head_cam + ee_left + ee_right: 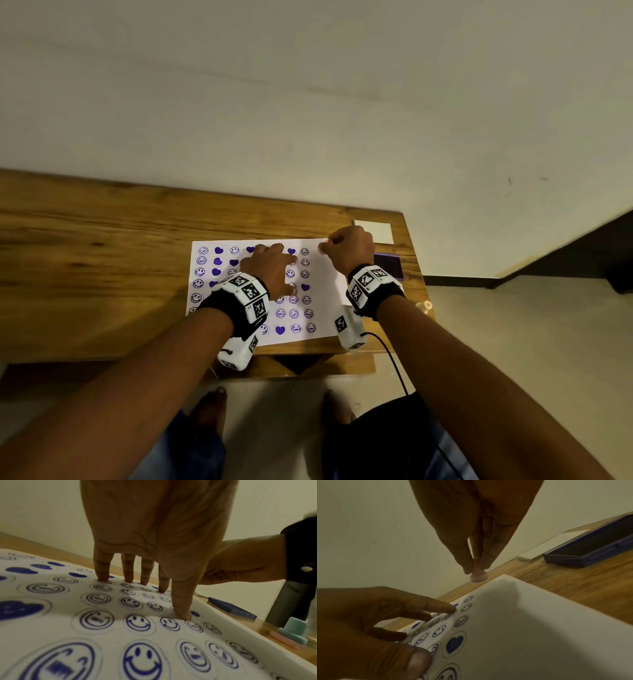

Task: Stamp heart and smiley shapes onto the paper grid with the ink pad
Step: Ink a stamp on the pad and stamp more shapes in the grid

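Head view: left hand [270,270] flat on paper [329,294]; right hand [349,251] pinching stamp [478,576] over far edge.

Under our spread left fingertips [103,576] lies matt white paper [322,284], smooth, printed in purple ink. Around it we see grained brown wood, the table [102,240]. Pinched between our right fingertips [467,566] is a pale pink stamp [478,576], seemingly plastic.

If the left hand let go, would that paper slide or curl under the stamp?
Probably slide: the paper is one thin loose sheet on smooth wood, and the left hand presses it with spread fingers. It lies flat, so curling seems unlikely. The stamp looks light.
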